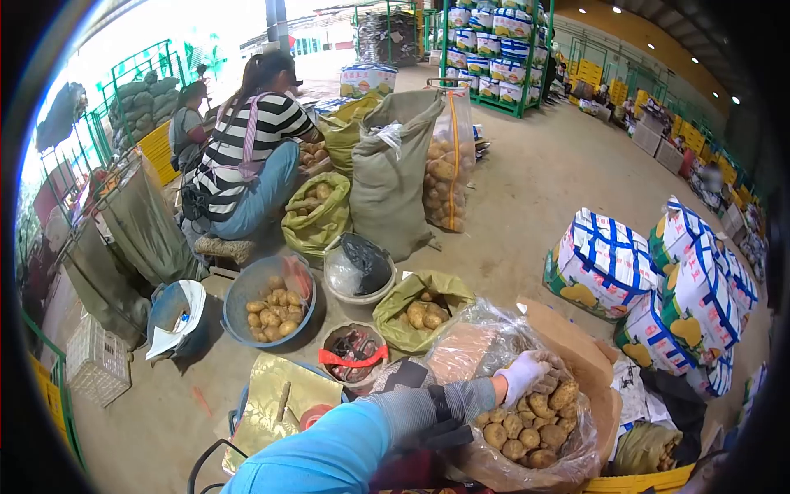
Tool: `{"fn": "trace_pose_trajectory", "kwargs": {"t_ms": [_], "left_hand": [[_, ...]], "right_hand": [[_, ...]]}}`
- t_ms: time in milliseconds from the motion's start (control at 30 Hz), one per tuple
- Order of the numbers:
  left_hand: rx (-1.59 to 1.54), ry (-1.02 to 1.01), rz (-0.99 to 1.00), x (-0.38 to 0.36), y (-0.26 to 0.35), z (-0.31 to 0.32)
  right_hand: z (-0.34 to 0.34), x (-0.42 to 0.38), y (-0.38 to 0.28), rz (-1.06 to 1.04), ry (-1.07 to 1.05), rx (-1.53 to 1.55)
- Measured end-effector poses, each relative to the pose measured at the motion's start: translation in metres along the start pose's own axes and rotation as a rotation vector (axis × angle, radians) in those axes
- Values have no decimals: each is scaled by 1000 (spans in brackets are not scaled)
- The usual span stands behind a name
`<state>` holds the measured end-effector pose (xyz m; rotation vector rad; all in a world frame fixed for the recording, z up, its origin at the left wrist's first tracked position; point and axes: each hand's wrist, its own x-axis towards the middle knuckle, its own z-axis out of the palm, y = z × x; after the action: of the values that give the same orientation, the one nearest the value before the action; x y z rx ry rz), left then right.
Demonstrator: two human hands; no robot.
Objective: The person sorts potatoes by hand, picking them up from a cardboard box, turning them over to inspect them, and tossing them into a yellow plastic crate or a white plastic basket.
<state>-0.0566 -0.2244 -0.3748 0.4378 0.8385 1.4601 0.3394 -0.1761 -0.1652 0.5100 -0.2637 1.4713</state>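
Cannot tell the grip of the left hand (527, 376) toward half past four, nor read the distant stacked bags (508, 71) near one o'clock

A broad hall (527, 177) was brightly lit from the left.
White glare spread behind a dark pillar (278, 23); a dull tan floor (527, 160) ran back to a green rack (517, 108) and stacked yellow crates (587, 74), and small lamps (695, 60) dotted the brownish ceiling (638, 31).

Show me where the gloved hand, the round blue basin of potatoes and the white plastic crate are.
Gloved hand (528, 375): head view, middle of the glove.
Blue basin (247, 281): head view, bare inner wall.
White crate (100, 365): head view, side wall.
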Motion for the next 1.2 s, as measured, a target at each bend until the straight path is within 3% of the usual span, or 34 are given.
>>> {"fn": "trace_pose_trajectory", "kwargs": {"t_ms": [67,133,167,200,233,267,300,333,367,400,433,467,500,533,567,667,733,767,867,967,1200], "left_hand": [[23,28,27,1,8,-3],[63,97,3,-4,14,-1],[-38,36,48,18,-8,-21],[18,90,2,12,4,-19],[76,119,95,-2,15,-17],[88,125,53,-12,30,-15],[96,105,80,-5,30,-24],[105,111,48,0,35,-32],[107,76,112,-17,53,-22],[271,63,254,-13,53,-30],[432,72,399,-9,52,-38],[216,144,269,-13,65,-28],[109,150,223,-13,70,-24],[8,166,188,-14,76,-24],[-88,191,158,-15,79,-28],[153,156,232,-9,65,-35],[29,139,170,0,48,-38],[-48,129,139,5,39,-42],[-88,289,-25,1,58,-22],[-108,279,-66,6,55,-25],[-128,231,-29,6,40,-11]], "right_hand": [[-51,4,-5,70,-138,-353],[-128,34,-32,684,-8,-222],[-179,22,-17,228,29,-918],[-177,-6,34,418,167,-885],[-189,-25,71,524,329,-1032],[-190,-43,103,786,261,-1015],[-215,-59,123,803,389,-1182],[-247,-71,131,882,57,-1471],[-240,-85,158,958,190,-1540],[-248,-86,172,1253,241,-1491],[-277,-96,181,1348,253,-1499],[-289,-103,200,1474,313,-1604],[-319,-113,203,1602,193,-1588],[-372,-123,202,1634,-207,-1805],[-373,-129,217,1594,-439,-2021],[-415,-158,249,1465,-1042,-2411],[-457,-184,264,773,-1557,-2386],[-472,-191,265,661,-1634,-2392],[-499,-203,264,839,-1681,-2531],[-515,-206,254,980,-1626,-2643],[-547,-194,213,955,-1337,-2677]]}}
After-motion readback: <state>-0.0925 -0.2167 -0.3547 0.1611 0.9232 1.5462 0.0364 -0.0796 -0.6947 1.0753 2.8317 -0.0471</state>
